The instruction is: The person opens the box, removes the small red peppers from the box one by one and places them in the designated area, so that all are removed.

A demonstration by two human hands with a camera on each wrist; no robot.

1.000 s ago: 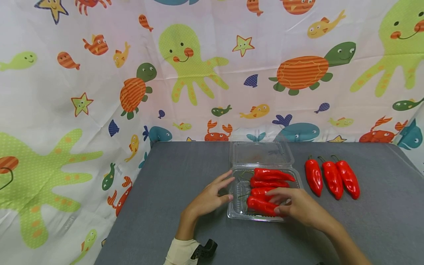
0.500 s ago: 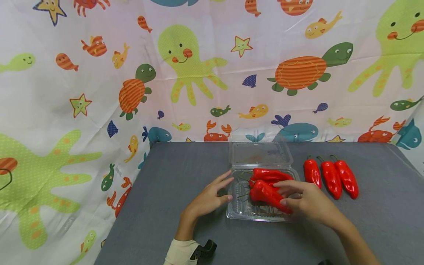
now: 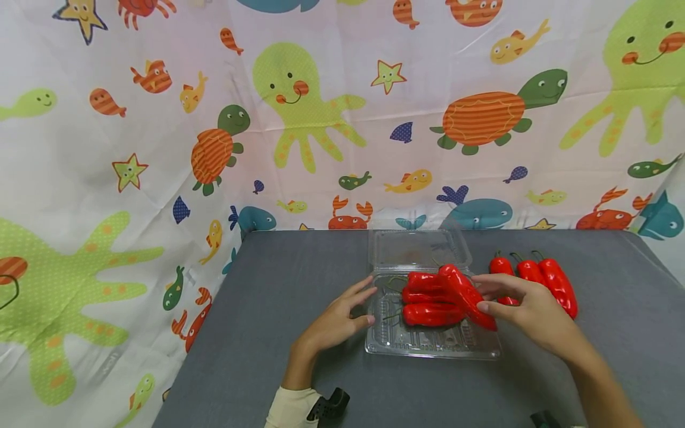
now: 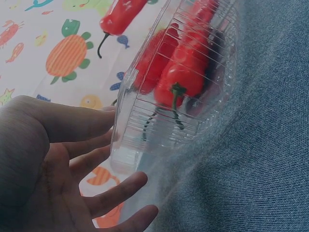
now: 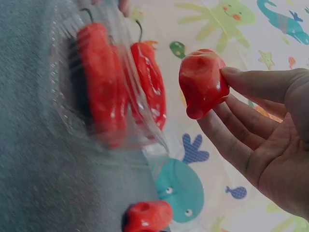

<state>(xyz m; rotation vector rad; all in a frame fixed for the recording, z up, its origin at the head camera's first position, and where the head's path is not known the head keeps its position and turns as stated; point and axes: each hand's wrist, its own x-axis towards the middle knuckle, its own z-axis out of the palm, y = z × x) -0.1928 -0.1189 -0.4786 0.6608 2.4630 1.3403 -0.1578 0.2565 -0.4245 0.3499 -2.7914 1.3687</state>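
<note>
A clear plastic clamshell box (image 3: 380,342) stands with its lid folded back, and several red peppers (image 3: 430,315) lie inside. Above the right part of the box, my right hand (image 3: 530,309) pinches one red pepper (image 3: 464,294) between thumb and fingers, its stem pointing away. The right wrist view shows that pepper (image 5: 203,82) end-on at the fingertips, apart from the box. At the box's left side is my left hand (image 3: 339,318), fingers spread and relaxed. In the left wrist view its fingertips are at the box wall (image 4: 126,104); whether they all touch I cannot tell.
To the right of the box, a group of red peppers (image 3: 559,288) lies on the grey table (image 3: 299,267), partly behind my right hand. The transparent lid (image 3: 420,249) lies toward the back edge. A cloth printed with sea animals (image 3: 321,196) hangs behind the table.
My right hand has lifted the nearest pepper out of its row and carried it to the right and away from me, turning its stem end backward. The left hand stays put.
</note>
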